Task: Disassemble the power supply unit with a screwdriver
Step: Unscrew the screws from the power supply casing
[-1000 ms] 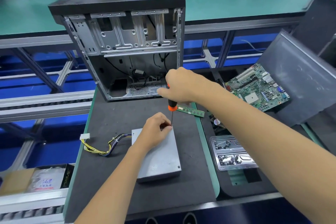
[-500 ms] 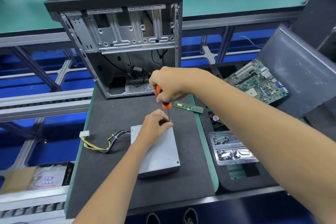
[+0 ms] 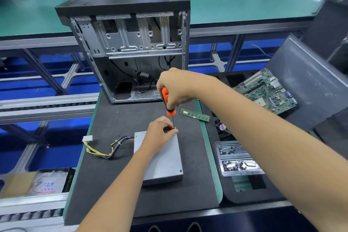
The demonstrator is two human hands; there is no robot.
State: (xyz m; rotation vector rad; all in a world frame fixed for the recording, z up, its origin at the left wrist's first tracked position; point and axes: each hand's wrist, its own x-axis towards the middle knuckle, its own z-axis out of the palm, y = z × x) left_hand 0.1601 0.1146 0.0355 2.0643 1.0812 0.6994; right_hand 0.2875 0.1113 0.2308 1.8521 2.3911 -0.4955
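PSU [image 3: 163,164] lies flat on dark mat [image 3: 116,184] on worktop, cable loom [image 3: 105,147] trailing left. Right hand [image 3: 175,88] wrapped around orange screwdriver [image 3: 168,102] handle, shaft near upright, tip at PSU's far right corner. Left hand [image 3: 160,133] rests on PSU's far end, fingertips pinched at the shaft; screw itself probably hidden under them. Open case [image 3: 131,47] stands behind. RAM stick [image 3: 194,115] just right of screwdriver. Motherboard [image 3: 265,90] and screw tray [image 3: 237,158] further right.

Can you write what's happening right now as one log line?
right hand grips screwdriver | left hand steadies shaft | tip at power supply far corner
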